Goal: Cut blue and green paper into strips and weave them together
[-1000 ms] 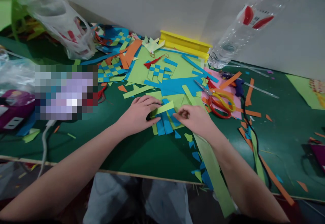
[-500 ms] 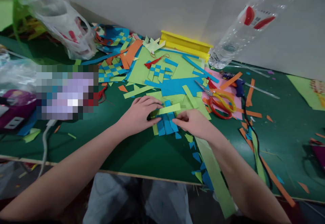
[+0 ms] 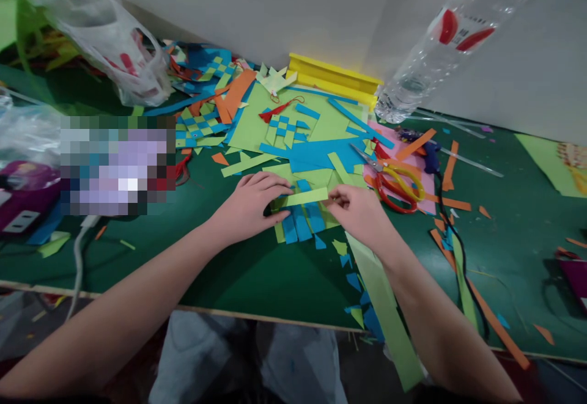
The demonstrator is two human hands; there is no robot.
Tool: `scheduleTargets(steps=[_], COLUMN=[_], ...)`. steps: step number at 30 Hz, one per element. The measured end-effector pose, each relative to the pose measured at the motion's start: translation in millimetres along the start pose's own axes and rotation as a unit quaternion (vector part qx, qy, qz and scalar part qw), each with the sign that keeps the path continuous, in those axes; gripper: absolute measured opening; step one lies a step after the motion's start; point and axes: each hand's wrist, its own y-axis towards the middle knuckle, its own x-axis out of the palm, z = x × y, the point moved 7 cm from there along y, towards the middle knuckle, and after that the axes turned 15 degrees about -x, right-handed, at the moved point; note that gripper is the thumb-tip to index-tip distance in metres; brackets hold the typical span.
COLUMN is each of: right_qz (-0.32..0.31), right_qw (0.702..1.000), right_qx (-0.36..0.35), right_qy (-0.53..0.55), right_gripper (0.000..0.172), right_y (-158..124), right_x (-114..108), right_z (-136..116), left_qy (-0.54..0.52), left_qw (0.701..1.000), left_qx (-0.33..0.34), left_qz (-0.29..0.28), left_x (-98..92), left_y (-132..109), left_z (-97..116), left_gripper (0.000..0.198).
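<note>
While the left hand rests on the small weave, its thumb and fingertips stand apart in a loose C, with the left end of a light green strip between them. At that strip's other end, the fingertips of the right hand are drawn narrowly together; from where I stand I cannot tell whether they pinch it. The strip lies crosswise over blue strips, near the front edge of the green table.

Behind the hands, red-and-yellow-handled scissors lie partly on a pink sheet, and a red tassel sits on green paper beside a finished-looking checkered piece.

As for writing, the clear plastic bottle leaning by the wall has a white label with two red leaf-like shapes and dark characters too small to read. Red marks show on the crumpled white bag as well, too creased to make out. On the left, a magenta object bears a white panel with dark marks, none legible, and a pixelated patch hides whatever might be printed there.
</note>
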Motion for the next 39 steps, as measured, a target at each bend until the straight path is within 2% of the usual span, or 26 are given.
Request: scheduleTargets(steps=[1,3,6,8,11,17,25,29,32,35,39], right_qz=[0.029,0.043,-0.025,-0.074,-0.117,-0.137,-0.127,-0.093,-0.062,-0.065,-0.069], right_qw=[0.999,0.991,0.968,0.956,0.948,0.943,0.929,0.934,0.946,0.954,0.961], right_qx=[-0.030,-0.117,-0.229,-0.255,-0.263,-0.255,-0.271,-0.282,-0.271,-0.258,-0.247], right_qy=[-0.021,-0.055,-0.102,-0.121,-0.132,-0.166,-0.216,-0.197,-0.165,-0.135,-0.101], right_gripper=[0.019,0.027,0.047,0.047,0.039,0.044,0.042,0.044,0.050,0.057,0.052], right_y=[1.2,3.3,3.6,3.0,2.4,3.2,0.7,0.8,1.8,2.9,5.1], right_x=[-5.3,-8.5,2.5,12.0,21.3,25.9,27.1,16.8,4.5,0.8,2.6], right_z=[-2.1,-9.1,-15.7,-13.9,-11.3,-11.8,-22.6,-25.9,-17.4,-5.2,2.4], left_qy=[-0.001,-0.002,-0.004,-0.006,-0.003,0.008,0.009,0.011,0.010,0.006,0.000], left_qw=[1.000,1.000,1.000,1.000,1.000,1.000,1.000,1.000,1.000,1.000,1.000], left_qx=[0.000,0.000,-0.007,-0.008,-0.004,-0.001,0.001,0.002,-0.001,-0.005,0.000], left_qz=[0.000,-0.003,-0.001,0.002,0.003,0.003,0.005,0.007,0.004,0.001,0.000], left_x=[-0.1,0.3,1.3,2.0,2.6,1.8,2.4,1.6,1.6,1.9,1.7], left_y=[0.0,0.0,0.4,0.6,0.6,-0.1,0.2,-0.1,0.0,0.0,-0.6], left_z=[0.1,0.0,-2.1,-3.4,-3.7,-1.5,-0.8,-0.2,-0.6,-1.7,-1.6], left_gripper=[0.033,0.033,0.033,0.034,0.034,0.033,0.034,0.033,0.033,0.035,0.035])
